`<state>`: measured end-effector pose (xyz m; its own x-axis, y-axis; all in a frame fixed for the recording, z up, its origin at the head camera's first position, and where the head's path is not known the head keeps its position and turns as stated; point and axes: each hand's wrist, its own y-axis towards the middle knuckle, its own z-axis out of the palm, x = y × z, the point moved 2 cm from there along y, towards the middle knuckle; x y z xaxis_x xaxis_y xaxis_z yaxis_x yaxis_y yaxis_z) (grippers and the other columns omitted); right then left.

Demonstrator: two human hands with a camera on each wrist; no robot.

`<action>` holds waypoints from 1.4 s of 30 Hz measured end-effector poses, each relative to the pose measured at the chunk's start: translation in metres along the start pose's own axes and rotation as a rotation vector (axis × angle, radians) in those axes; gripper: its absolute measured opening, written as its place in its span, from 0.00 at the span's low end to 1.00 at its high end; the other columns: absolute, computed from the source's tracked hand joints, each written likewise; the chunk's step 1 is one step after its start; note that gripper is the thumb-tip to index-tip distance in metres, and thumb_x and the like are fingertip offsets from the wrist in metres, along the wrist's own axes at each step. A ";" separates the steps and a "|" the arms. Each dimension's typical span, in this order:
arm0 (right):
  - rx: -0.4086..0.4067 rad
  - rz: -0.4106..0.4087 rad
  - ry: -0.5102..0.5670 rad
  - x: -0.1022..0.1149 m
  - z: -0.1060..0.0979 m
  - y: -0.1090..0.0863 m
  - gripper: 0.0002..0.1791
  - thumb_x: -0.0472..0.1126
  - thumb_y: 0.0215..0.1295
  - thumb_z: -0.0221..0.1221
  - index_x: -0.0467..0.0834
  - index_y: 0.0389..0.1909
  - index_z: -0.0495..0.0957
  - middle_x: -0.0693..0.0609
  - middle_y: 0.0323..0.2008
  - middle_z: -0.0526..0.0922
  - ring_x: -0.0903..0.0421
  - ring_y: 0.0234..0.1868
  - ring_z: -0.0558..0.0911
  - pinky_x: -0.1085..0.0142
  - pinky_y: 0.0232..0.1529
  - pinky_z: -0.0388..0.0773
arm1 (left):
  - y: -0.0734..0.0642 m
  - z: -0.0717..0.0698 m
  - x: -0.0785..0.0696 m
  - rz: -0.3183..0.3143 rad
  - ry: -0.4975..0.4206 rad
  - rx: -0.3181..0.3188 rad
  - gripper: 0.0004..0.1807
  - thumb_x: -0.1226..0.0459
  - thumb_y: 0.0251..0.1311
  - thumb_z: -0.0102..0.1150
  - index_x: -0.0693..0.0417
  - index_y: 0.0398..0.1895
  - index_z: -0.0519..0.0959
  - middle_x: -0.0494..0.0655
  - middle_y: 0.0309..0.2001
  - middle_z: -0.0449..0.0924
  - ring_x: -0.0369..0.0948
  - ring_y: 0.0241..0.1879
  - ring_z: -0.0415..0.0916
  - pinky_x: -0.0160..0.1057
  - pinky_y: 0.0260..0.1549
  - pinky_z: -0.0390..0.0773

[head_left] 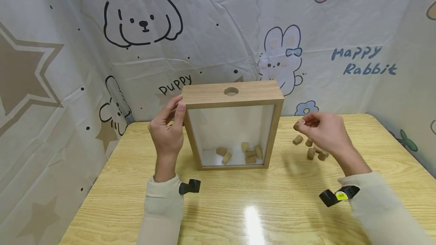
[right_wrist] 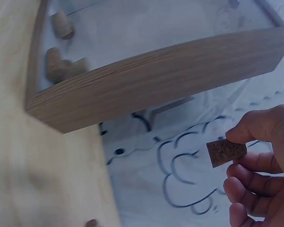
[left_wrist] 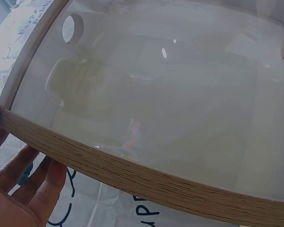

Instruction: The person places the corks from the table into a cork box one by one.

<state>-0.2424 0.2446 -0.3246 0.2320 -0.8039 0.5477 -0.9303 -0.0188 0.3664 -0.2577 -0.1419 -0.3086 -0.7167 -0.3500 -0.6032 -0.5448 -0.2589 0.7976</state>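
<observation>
A wooden display box (head_left: 204, 96) with a clear front stands upright on the table, with a round hole (head_left: 231, 91) in its top. My left hand (head_left: 167, 129) holds the box at its upper left corner, thumb at the front edge and fingers along the side, as the left wrist view also shows. Off to the right of the box, my right hand (head_left: 328, 131) pinches a cork stopper (right_wrist: 226, 152) between thumb and fingers, raised above the tabletop. Several corks (head_left: 250, 159) lie on the bottom inside the box.
More loose corks (head_left: 311, 153) are scattered on the light wood table (head_left: 225, 203), below and beside my right hand. Behind the table hangs a white cloth (head_left: 211, 18) printed with cartoon animals. Each sleeve carries a small black wrist camera (head_left: 190, 186).
</observation>
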 end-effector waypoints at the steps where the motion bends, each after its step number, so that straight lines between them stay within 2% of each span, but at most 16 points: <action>1: -0.008 -0.002 0.007 0.002 -0.003 0.000 0.15 0.48 0.64 0.66 0.38 0.37 0.83 0.49 0.30 0.84 0.51 0.31 0.81 0.57 0.34 0.75 | 0.000 0.000 0.000 0.001 0.000 -0.001 0.11 0.70 0.66 0.62 0.59 0.50 0.86 0.47 0.48 0.86 0.47 0.39 0.85 0.32 0.42 0.80; 9: -0.045 -0.012 0.010 0.022 -0.023 0.005 0.18 0.52 0.64 0.67 0.39 0.39 0.83 0.47 0.33 0.83 0.50 0.35 0.78 0.60 0.32 0.71 | 0.000 -0.001 -0.001 0.013 0.005 -0.003 0.11 0.69 0.66 0.62 0.58 0.50 0.86 0.46 0.48 0.86 0.47 0.39 0.85 0.33 0.43 0.81; 18: -0.095 -0.042 0.016 0.037 -0.048 0.016 0.17 0.50 0.63 0.68 0.38 0.39 0.83 0.46 0.33 0.84 0.49 0.35 0.79 0.69 0.30 0.69 | 0.000 -0.001 -0.003 -0.025 0.012 -0.002 0.11 0.70 0.66 0.63 0.59 0.50 0.86 0.47 0.47 0.86 0.46 0.40 0.85 0.34 0.44 0.80; 27: -0.161 -0.105 0.003 0.056 -0.064 0.024 0.14 0.48 0.60 0.70 0.40 0.35 0.85 0.47 0.31 0.84 0.64 0.29 0.76 0.72 0.28 0.67 | 0.000 0.000 -0.003 0.002 0.011 0.002 0.11 0.70 0.67 0.62 0.58 0.50 0.86 0.47 0.47 0.86 0.45 0.40 0.84 0.34 0.44 0.81; 31: -0.185 -0.131 0.000 0.067 -0.067 0.028 0.13 0.48 0.59 0.70 0.41 0.35 0.86 0.47 0.30 0.85 0.67 0.28 0.75 0.72 0.29 0.67 | 0.000 0.000 -0.002 0.016 0.007 -0.008 0.11 0.70 0.66 0.63 0.58 0.50 0.86 0.47 0.46 0.86 0.45 0.39 0.85 0.34 0.43 0.81; 36: -0.189 -0.136 0.004 0.079 -0.070 0.033 0.14 0.49 0.59 0.70 0.42 0.35 0.86 0.48 0.31 0.85 0.66 0.29 0.75 0.70 0.31 0.66 | -0.001 0.000 -0.002 0.020 0.007 -0.016 0.11 0.70 0.65 0.63 0.59 0.49 0.86 0.48 0.46 0.86 0.45 0.38 0.85 0.32 0.42 0.81; 42: -0.190 -0.161 0.012 0.091 -0.069 0.039 0.13 0.48 0.59 0.69 0.41 0.35 0.86 0.48 0.31 0.85 0.57 0.31 0.78 0.69 0.31 0.67 | 0.000 0.000 -0.002 0.020 0.005 -0.020 0.11 0.70 0.65 0.64 0.58 0.49 0.87 0.46 0.46 0.86 0.47 0.38 0.85 0.32 0.42 0.81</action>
<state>-0.2383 0.2115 -0.2083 0.3773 -0.7923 0.4796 -0.8114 -0.0332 0.5835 -0.2562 -0.1411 -0.3072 -0.7255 -0.3594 -0.5870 -0.5215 -0.2696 0.8096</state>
